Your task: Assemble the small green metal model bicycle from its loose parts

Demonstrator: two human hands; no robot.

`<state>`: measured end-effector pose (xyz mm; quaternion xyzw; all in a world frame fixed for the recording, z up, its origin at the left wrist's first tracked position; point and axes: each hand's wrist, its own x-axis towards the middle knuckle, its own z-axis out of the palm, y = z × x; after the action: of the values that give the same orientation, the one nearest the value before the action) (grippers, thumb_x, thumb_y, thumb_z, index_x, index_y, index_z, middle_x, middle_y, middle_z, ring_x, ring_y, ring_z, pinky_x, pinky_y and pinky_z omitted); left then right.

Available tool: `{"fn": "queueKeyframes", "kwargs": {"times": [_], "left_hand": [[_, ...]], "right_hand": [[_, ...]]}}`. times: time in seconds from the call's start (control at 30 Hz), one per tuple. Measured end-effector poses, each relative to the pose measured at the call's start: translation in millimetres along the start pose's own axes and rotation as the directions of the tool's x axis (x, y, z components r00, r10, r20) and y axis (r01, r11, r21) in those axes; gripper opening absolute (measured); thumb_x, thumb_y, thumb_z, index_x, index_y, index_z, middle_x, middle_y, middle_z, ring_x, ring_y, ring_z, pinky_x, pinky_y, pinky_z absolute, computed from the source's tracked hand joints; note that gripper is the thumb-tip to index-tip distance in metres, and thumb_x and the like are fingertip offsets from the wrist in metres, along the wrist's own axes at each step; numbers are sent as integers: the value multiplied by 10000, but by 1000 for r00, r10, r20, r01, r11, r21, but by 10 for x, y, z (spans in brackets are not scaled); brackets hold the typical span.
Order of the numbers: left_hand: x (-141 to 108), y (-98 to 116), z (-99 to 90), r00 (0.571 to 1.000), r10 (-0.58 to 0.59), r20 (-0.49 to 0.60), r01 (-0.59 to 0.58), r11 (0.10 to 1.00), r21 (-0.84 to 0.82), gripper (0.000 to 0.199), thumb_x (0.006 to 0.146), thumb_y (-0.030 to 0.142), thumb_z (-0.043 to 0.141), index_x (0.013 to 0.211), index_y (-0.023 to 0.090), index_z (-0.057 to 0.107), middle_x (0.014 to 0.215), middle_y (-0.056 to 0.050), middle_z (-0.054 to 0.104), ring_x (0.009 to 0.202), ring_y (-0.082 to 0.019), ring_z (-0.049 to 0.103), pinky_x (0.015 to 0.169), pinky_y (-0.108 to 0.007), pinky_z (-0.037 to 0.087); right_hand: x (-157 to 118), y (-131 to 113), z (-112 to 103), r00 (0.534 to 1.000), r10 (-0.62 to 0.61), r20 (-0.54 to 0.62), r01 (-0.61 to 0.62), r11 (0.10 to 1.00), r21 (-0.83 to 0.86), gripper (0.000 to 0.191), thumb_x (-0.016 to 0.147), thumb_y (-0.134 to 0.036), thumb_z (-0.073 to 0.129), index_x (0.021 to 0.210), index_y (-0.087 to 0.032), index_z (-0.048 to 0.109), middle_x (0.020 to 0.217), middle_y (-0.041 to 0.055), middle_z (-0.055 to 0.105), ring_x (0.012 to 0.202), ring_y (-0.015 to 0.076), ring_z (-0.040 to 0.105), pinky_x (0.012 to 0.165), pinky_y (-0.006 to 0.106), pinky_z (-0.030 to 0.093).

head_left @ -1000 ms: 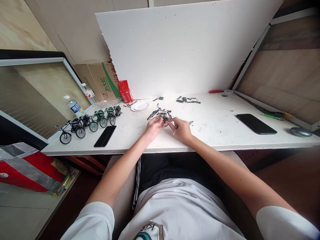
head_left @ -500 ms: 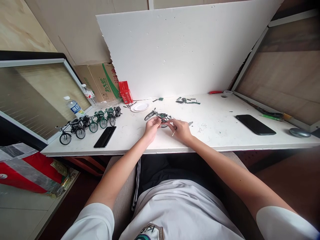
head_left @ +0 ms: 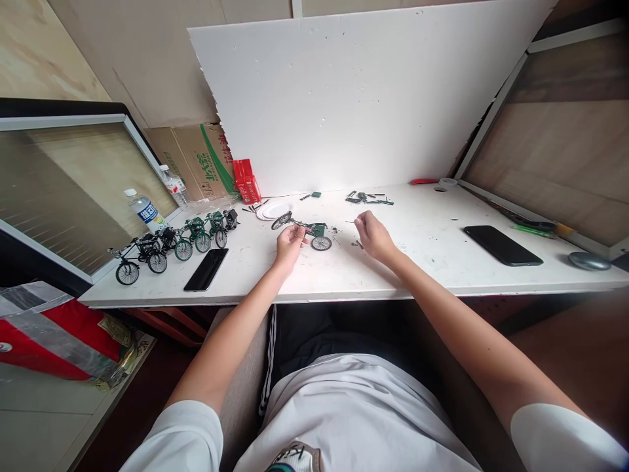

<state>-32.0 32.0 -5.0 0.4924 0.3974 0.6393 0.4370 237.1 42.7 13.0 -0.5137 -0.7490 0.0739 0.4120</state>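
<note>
My left hand (head_left: 291,245) grips a dark green miniature bicycle (head_left: 317,230) near its middle, fingers closed on the frame. One spoked wheel points up and left, the other hangs at the right. My right hand (head_left: 374,235) is closed, apart from the bicycle and to its right, just over the table. A thin sliver shows by its fingertips; what the fingers hold is too small to make out. Tiny dark parts (head_left: 335,230) lie on the table between the two hands. Farther back rests a group of green and black pieces (head_left: 368,197).
Several finished-looking miniature bicycles (head_left: 203,242) stand at the left beside a phone (head_left: 206,269). Behind are bottles (head_left: 149,211), a red box (head_left: 247,181) and white plates (head_left: 269,210). Another phone (head_left: 502,245) and a grey oval object (head_left: 588,260) lie right. A white board (head_left: 344,98) stands behind.
My right hand has drawn away from the bicycle, rightward and slightly back. My left hand has shifted a little left with the bicycle, whose rear wheel and green part now show.
</note>
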Motion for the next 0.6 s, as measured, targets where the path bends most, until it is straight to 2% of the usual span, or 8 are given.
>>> {"fn": "queueKeyframes", "kwargs": {"times": [0.1,0.2,0.4,0.6], "left_hand": [[10,-34,-24,999,-37,-4,37,999,-3,471,849,588,841,1003,175,676,1042,-72,748,698,-110,659,655,-266,452],[3,-41,-19,997,-73,-1,73,997,-3,459,852,550,853,1026,168,668,1048,-63,737,707,-100,662,651,-252,450],[-14,-2,13,992,-123,7,123,992,-3,454,843,511,872,1028,161,650,1040,-67,730,705,-94,655,627,-233,439],[-30,-2,13,991,-128,49,128,992,3,473,837,555,867,1007,161,666,1069,-86,743,680,-84,613,615,-234,437]], "right_hand": [[44,195,-27,999,-9,39,13,995,-96,379,1087,-536,481,956,-214,630,1049,146,676,954,291,606,748,387,459],[38,294,-21,999,-1,45,11,978,-210,371,1058,-508,559,942,-198,727,1080,170,677,1097,357,563,849,453,463],[32,363,-7,989,134,65,-110,952,-287,273,1008,-426,670,966,-214,836,1030,166,715,1150,408,516,885,511,450],[22,355,32,977,181,112,-146,953,-267,183,988,-365,722,964,-251,863,1036,144,759,1207,426,525,946,537,470]]}}
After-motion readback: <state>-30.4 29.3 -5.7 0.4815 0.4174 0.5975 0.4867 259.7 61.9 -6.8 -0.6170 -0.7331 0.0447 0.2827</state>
